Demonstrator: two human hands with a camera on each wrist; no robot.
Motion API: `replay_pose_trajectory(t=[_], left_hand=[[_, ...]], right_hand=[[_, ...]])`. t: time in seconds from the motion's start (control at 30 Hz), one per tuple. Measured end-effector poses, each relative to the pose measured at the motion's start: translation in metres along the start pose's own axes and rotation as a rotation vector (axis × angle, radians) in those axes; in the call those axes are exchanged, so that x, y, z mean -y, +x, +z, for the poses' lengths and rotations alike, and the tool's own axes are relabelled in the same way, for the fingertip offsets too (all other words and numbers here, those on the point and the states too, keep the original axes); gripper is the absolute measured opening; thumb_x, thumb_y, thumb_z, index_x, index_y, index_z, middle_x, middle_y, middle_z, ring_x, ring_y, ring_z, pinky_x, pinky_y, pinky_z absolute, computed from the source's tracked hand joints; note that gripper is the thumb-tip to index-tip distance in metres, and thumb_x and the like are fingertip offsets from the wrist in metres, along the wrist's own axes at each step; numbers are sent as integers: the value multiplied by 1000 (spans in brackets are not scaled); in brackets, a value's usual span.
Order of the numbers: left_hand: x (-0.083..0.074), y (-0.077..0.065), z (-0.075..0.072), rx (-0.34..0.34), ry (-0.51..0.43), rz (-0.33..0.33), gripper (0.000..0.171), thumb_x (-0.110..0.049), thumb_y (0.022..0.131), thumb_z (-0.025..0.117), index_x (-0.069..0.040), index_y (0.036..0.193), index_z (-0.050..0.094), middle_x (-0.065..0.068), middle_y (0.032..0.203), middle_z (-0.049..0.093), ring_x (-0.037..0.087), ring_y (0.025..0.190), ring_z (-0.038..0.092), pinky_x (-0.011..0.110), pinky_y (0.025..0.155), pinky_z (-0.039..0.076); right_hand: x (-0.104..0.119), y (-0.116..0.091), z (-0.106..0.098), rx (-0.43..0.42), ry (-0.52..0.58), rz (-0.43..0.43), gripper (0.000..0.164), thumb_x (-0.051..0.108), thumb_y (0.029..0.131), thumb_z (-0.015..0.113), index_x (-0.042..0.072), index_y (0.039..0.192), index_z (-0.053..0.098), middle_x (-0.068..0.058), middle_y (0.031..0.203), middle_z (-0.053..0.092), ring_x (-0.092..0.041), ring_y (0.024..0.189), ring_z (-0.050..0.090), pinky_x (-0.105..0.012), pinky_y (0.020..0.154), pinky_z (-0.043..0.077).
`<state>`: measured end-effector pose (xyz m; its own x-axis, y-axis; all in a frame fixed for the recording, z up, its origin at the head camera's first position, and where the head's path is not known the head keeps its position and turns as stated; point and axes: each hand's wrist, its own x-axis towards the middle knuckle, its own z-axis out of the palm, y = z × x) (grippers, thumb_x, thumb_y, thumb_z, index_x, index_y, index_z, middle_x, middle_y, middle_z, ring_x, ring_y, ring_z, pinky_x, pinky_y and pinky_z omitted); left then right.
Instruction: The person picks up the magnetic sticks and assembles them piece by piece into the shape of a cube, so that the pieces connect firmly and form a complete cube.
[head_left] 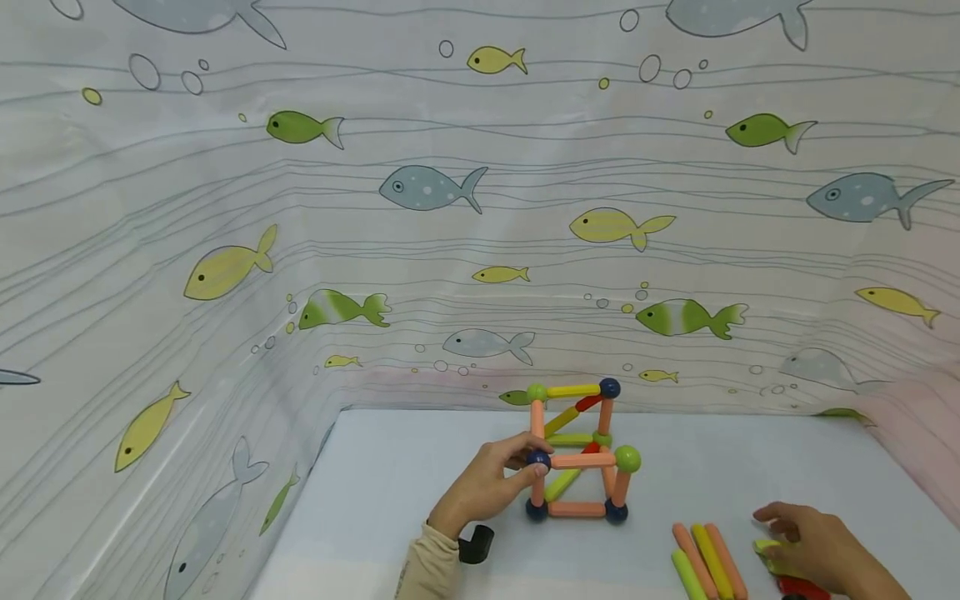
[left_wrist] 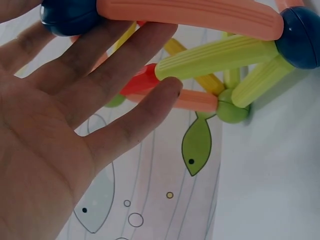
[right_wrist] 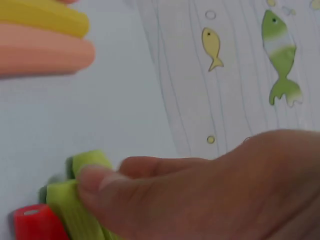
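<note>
A frame of coloured sticks and balls [head_left: 577,461] stands on the white table. My left hand [head_left: 491,483] pinches the navy ball [left_wrist: 70,16] at its near upper left corner, thumb on the near side. Beside that ball, a salmon stick [left_wrist: 190,17] runs over the fingers. My right hand [head_left: 821,546] is over a few loose pieces at the right, its thumb touching a light green stick [right_wrist: 75,205]. Another light green stick [right_wrist: 92,157] and a red piece [right_wrist: 37,222] lie next to it. The other right fingers reach leftward, apart from the thumb; their undersides are hidden.
Between frame and right hand lie loose sticks: salmon [head_left: 693,557], yellow [head_left: 712,558], another salmon stick [head_left: 727,560] and light green [head_left: 686,575]. A black wrist device [head_left: 476,543] sits by the left cuff. A fish-printed curtain [head_left: 420,258] borders the white table [head_left: 390,467].
</note>
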<state>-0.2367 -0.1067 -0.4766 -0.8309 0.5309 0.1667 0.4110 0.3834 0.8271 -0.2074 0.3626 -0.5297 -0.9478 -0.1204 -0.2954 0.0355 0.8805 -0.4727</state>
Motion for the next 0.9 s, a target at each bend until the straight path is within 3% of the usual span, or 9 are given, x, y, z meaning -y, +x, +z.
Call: replay_pose_trajectory(t=[0.1,0.27,0.57,0.67,0.8,0.9], left_hand=[[-1,-1,-1,-2,3,2,26,-35,109,61,-23,131,67,-6,120,72,5,110,69,31,102,56],[-1,-2,0,-5,7,3,26,-36,109,60,-23,131,67,-6,121,73,5,110,69,32,102,56],[0,0,0,-2,12,2,31,-37,109,60,-18,133,67,-6,119,73,5,108,69,32,101,57],[0,0,0,-1,12,-2,32,-38,109,60,-18,133,67,-6,118,73,5,108,70,32,100,56],[-1,-1,0,-2,11,-8,28,-38,109,60,-22,131,67,-7,117,73,4,107,69,31,100,56],[-1,-2,0,-3,7,-7,26,-37,109,61,-24,131,67,-7,117,73,4,107,69,31,101,56]], right_hand=[[-9,-1,3,44,35,15,33,17,88,84,4,116,73,-10,107,76,-32,100,71,-57,84,59],[-9,2,6,26,32,4,23,16,89,82,7,109,74,-1,99,74,-24,95,69,-54,83,59],[-6,4,6,-27,34,-7,26,16,84,87,11,102,70,4,96,70,-17,91,64,-47,84,57],[-2,4,2,-81,34,-76,26,17,87,86,11,106,70,3,102,73,-16,92,67,-49,84,58],[17,2,2,-213,32,-197,25,24,93,83,14,110,67,6,105,74,-2,91,65,-36,79,59],[46,-2,7,-267,77,-296,22,24,96,79,15,111,66,9,101,73,7,87,62,-25,73,55]])
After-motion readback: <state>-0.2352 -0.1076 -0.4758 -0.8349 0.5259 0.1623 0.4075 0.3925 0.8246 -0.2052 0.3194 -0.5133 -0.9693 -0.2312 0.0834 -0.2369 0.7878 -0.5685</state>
